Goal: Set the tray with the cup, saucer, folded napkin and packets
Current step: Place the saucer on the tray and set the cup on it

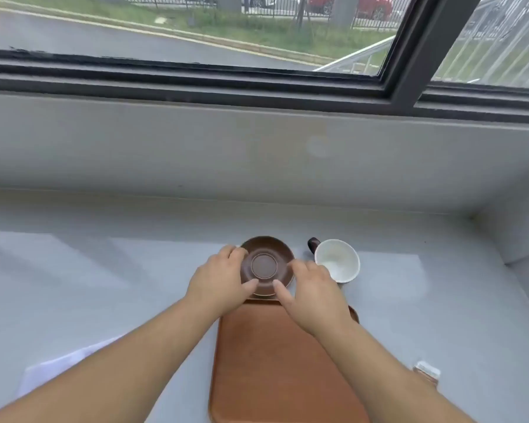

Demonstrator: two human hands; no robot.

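A brown saucer [264,264] sits just beyond the far end of a long brown tray [272,361]. My left hand [222,280] grips the saucer's left rim and my right hand [313,290] grips its right rim, thumbs resting on top. To the right of the saucer stands a cup [338,260], white inside with a dark handle pointing left. A white napkin [61,366] lies flat at the lower left, partly hidden by my left forearm. Small packets [426,372] lie to the right of the tray, next to my right forearm.
Everything rests on a pale grey sill-like counter [119,270]. A low grey wall rises behind it under a dark-framed window [257,77]. A wall corner closes the counter off at the far right [501,239].
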